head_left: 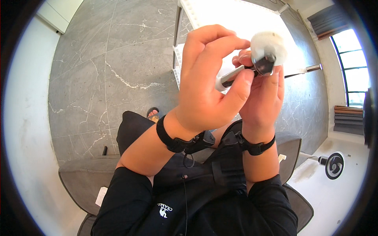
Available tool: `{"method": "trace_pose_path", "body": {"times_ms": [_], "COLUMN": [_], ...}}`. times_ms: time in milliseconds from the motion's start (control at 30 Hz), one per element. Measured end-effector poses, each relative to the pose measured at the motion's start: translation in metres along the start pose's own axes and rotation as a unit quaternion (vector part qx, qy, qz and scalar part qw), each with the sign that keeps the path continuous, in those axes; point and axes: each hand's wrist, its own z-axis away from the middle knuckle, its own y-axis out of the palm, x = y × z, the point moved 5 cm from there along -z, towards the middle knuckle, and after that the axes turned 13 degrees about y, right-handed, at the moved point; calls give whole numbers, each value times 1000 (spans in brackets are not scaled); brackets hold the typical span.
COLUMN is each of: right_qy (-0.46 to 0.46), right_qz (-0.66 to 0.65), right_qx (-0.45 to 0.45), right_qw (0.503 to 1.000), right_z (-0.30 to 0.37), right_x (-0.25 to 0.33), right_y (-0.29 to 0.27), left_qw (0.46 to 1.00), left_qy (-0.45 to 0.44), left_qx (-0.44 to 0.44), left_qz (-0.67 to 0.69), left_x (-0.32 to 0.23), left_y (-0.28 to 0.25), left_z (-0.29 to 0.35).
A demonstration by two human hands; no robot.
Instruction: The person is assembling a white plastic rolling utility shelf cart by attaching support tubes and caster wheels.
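Held up in front of me is a white round wheel-like piece (269,43) with a dark, shiny metal dome, looking like a caster. Beside it, a white and chrome tube (232,76) runs down and left, behind my left thumb. My right hand (260,104) is closed about the caster from below and behind, its fingers partly hidden. My left hand (208,76) curls in from the left. Its thumb presses near the base of the metal dome, and its index fingertip sits close to the white rim. The exact joint between tube and caster is hidden by the fingers.
Beyond my hands stands a bright white rack-like table (220,17) with metal legs. A chrome-ended rod (314,68) sticks out to its right. I sit on a grey sofa (84,173). A small black fan (334,165) is at the right, and grey marbled tiles (118,74) cover the floor.
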Motion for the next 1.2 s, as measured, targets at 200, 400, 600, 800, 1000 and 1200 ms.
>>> {"method": "trace_pose_path", "body": {"times_ms": [200, 400, 600, 800, 1000, 1200], "right_qy": [36, -57, -127, -70, -93, 18], "right_qz": [1, 64, 211, 172, 139, 45], "right_qx": [-1, -92, -62, -120, -91, -38], "right_qw": [999, 992, 967, 975, 982, 998], "right_z": [-4, 12, 21, 16, 12, 6], "right_x": [2, 8, 17, 18, 11, 9], "right_y": [0, -10, 11, 8, 2, 9], "left_qw": [972, 983, 998, 999, 999, 997], "left_qy": [-154, -103, -62, -13, 15, -40], "left_qx": [97, 129, 6, -4, -39, 29], "left_qz": [148, 77, -11, -39, -21, 52], "left_x": [3, -1, -5, -12, -16, -21], "left_y": [13, 10, 9, 9, 7, -3], "left_z": [6, 0, 8, 8, 13, 12]}}
